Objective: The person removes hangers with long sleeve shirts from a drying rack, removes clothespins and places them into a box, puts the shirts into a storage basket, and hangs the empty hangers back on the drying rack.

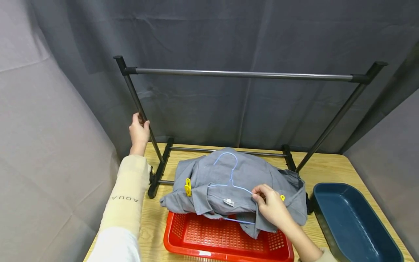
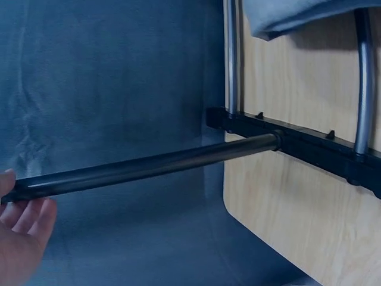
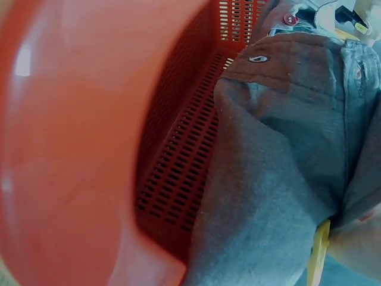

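Observation:
My left hand [image 1: 139, 131] holds the left upright pole [image 1: 133, 91] of a black metal clothes rack, about midway up; in the left wrist view its fingers curl under the pole [image 2: 161, 167]. A grey button shirt [image 1: 262, 171] lies bunched over the back of a red basket [image 1: 183, 249]. From its collar rises a thin light-blue hanger [image 1: 231, 179], its hook toward the rack. My right hand [image 1: 271, 205] pinches the hanger's right arm beside the collar. One yellow clip [image 1: 188, 187] sits on the left shoulder, and another yellow clip [image 1: 282, 197] shows partly behind the right hand.
The rack's horizontal top bar [image 1: 242, 74] spans behind the shirt, and its black left foot [image 1: 160, 174] stands on the wooden table [image 1: 314, 182]. At the right lies a dark blue tray [image 1: 353, 218]. Grey curtains [image 1: 196, 32] hang at the back and sides.

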The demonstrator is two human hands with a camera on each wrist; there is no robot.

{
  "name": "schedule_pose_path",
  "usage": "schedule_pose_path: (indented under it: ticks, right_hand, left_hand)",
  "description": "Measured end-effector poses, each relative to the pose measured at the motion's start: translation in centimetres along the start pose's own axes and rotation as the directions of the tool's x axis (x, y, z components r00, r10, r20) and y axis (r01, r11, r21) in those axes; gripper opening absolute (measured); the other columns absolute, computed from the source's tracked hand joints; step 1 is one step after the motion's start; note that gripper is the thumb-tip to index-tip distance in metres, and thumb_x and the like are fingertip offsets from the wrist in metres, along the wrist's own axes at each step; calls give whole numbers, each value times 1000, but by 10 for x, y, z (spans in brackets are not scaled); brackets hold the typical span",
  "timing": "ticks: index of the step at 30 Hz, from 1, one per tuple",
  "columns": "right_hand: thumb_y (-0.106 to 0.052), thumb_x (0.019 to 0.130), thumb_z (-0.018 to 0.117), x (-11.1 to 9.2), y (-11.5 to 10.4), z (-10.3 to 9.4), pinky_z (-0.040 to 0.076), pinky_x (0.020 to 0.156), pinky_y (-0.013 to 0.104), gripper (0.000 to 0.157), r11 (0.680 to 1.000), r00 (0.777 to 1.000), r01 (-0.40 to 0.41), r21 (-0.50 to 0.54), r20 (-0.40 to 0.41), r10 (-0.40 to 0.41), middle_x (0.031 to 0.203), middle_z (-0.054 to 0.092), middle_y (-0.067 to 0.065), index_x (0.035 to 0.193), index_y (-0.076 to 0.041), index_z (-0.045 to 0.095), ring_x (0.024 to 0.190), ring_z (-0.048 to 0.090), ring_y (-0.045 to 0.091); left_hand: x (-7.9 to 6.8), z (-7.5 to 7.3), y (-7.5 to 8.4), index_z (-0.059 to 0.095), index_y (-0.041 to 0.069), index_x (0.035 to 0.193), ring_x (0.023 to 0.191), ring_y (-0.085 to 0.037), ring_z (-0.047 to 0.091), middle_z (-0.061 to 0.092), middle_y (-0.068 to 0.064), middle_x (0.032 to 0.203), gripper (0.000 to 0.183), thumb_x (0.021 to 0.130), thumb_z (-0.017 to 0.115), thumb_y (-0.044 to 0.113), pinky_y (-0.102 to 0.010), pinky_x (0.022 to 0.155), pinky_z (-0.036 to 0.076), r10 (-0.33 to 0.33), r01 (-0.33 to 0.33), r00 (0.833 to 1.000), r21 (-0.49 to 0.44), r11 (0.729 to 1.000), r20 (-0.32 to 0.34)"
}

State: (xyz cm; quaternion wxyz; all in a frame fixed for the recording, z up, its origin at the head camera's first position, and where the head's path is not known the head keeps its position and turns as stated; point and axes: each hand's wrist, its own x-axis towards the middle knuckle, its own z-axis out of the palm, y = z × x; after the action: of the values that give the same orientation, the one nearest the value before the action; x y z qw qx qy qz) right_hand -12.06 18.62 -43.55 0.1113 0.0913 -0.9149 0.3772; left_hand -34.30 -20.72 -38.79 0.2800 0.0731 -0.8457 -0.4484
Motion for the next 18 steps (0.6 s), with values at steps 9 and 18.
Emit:
schedule_pose_path:
  ticks: [9, 18]
  right_hand:
    - [5, 79, 64, -2, 2, 1, 42, 58, 25, 13, 998, 999, 43, -36, -15, -44, 72, 51, -4, 77, -8, 60, 64, 47, 6]
    - [5, 78, 65, -4, 2, 2, 43, 58, 26, 15, 992, 994, 98, -75, -48, -102, 73, 51, -5, 77, -9, 60, 65, 48, 6]
  left_hand:
    - [-9, -12, 19, 22, 6, 143, 131, -30, 30, 29, -17, 143, 63, 91, 54, 21, -42, 106, 26, -29, 32, 992, -22, 999, 121]
    - [-50, -23, 51, 42, -3, 126, 126, -27, 33, 37, -18, 133, 49, 82, 59, 8, -39, 104, 26, 280, -290, 950, -59, 955, -138]
